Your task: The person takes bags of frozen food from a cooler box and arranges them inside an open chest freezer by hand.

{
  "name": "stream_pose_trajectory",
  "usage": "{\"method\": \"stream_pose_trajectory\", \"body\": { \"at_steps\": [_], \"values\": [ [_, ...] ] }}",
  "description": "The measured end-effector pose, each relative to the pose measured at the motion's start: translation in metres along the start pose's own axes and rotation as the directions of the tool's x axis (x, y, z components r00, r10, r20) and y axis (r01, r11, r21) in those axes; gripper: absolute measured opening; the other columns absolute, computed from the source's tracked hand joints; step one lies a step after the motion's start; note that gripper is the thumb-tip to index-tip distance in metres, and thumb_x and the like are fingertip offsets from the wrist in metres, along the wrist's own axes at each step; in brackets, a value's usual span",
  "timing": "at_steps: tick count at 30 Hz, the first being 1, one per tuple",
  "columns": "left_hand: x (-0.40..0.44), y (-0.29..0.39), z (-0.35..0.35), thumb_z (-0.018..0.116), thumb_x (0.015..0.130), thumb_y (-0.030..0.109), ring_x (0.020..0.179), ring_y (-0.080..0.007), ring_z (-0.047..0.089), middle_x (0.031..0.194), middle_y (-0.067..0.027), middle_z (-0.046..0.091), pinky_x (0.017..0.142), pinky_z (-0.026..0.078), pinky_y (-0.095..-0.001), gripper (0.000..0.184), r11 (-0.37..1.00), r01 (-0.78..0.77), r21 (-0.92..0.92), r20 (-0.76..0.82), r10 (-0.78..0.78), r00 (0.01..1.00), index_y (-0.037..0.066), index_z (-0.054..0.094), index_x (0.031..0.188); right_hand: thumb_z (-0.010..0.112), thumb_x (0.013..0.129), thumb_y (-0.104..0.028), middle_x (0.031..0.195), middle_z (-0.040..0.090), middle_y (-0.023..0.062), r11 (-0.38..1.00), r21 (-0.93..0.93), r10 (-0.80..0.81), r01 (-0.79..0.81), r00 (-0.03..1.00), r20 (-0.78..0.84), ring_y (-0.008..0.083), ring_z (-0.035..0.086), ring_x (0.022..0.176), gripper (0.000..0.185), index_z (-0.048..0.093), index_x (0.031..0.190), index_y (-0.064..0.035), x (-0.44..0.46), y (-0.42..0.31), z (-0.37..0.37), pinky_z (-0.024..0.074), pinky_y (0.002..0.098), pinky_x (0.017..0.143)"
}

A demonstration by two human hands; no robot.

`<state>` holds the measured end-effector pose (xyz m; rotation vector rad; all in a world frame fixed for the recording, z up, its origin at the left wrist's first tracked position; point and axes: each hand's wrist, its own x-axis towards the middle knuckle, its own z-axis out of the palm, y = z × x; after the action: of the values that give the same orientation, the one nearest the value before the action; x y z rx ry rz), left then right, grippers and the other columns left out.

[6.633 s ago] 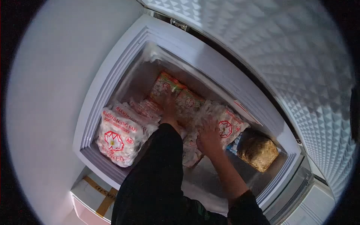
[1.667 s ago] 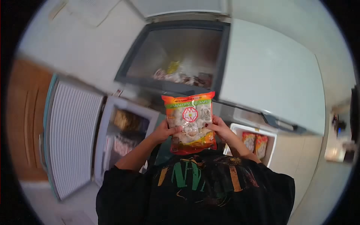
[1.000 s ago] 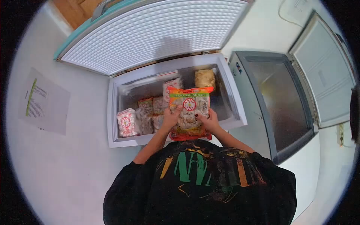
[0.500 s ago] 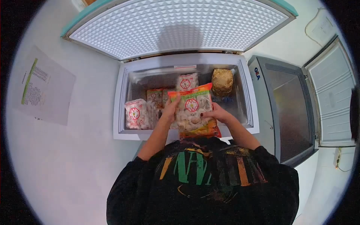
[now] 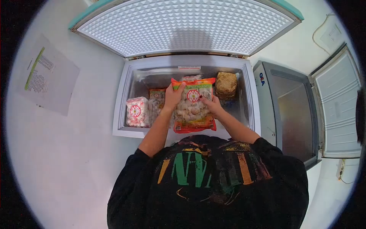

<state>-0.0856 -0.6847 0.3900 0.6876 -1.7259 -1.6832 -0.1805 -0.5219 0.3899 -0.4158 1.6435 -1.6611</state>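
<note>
A clear plastic bag of frozen meatballs with orange and green bands and a red logo is held up over the front of the chest freezer. My left hand grips its upper left side, thumb on the front. At the right edge, my right hand is closed on it, thumb across the front. Behind the bag, another pale bag is mostly covered. To the left inside the freezer are a white bag with a red logo and brownish packs.
A stack of brown packs sits in the freezer's right end. The freezer lid is raised at the back. On the right stands a grey freezer with its lid raised. A printed sheet is at the left.
The meatball bag now faces the camera more squarely, its lower orange band fully visible. My right hand has moved up its edge, and the left hand sits higher on it.
</note>
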Motion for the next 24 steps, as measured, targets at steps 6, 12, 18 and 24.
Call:
{"method": "stream_pose_trajectory", "body": {
  "at_steps": [6,12,18,24],
  "values": [
    [-0.038,-0.005,-0.037,0.064,0.074,0.029,0.078,-0.0115,0.049,0.090,-0.0032,0.053,0.066,0.041,-0.0266,0.047,0.907,0.356,-0.226,0.353,-0.264,0.897,0.003,0.044,0.107,0.064,0.073,-0.020,0.087,0.058,0.0048,0.994,0.052,-0.100,0.099,0.995,0.017,0.0134,0.056,0.072,0.028,0.055,0.094,-0.0026,0.002,-0.009,0.007,0.0467,0.0294,0.059],
    [-0.083,-0.037,-0.010,0.066,0.071,0.028,0.088,-0.0165,0.050,0.096,-0.0084,0.052,0.077,0.041,-0.0274,0.056,0.917,0.312,-0.247,0.193,-0.268,0.944,0.002,0.041,0.114,0.063,0.073,-0.018,0.084,0.059,0.0062,0.976,0.184,0.139,-0.120,0.985,-0.099,0.0159,0.058,0.071,0.026,0.055,0.092,-0.0029,0.009,-0.026,0.004,0.0485,0.0310,0.060],
    [-0.096,-0.060,-0.022,0.070,0.067,0.028,0.091,-0.0177,0.050,0.100,-0.0102,0.051,0.078,0.041,-0.0281,0.062,0.900,0.340,-0.274,0.106,-0.323,0.940,0.001,0.040,0.114,0.065,0.069,-0.008,0.089,0.059,0.0077,0.978,0.162,0.110,-0.129,0.986,0.122,0.0165,0.058,0.074,0.032,0.052,0.098,-0.0036,-0.002,0.000,0.001,0.0490,0.0319,0.064],
    [-0.115,-0.094,-0.018,0.070,0.068,0.023,0.090,-0.0185,0.051,0.103,-0.0093,0.050,0.079,0.041,-0.0284,0.055,0.910,0.394,-0.125,0.003,-0.397,0.918,0.001,0.042,0.110,0.061,0.069,-0.001,0.097,0.056,0.0082,0.995,0.068,0.062,-0.077,0.978,0.197,0.0183,0.056,0.084,0.035,0.047,0.102,-0.0028,-0.005,0.011,-0.001,0.0477,0.0332,0.072]
  ]
}}
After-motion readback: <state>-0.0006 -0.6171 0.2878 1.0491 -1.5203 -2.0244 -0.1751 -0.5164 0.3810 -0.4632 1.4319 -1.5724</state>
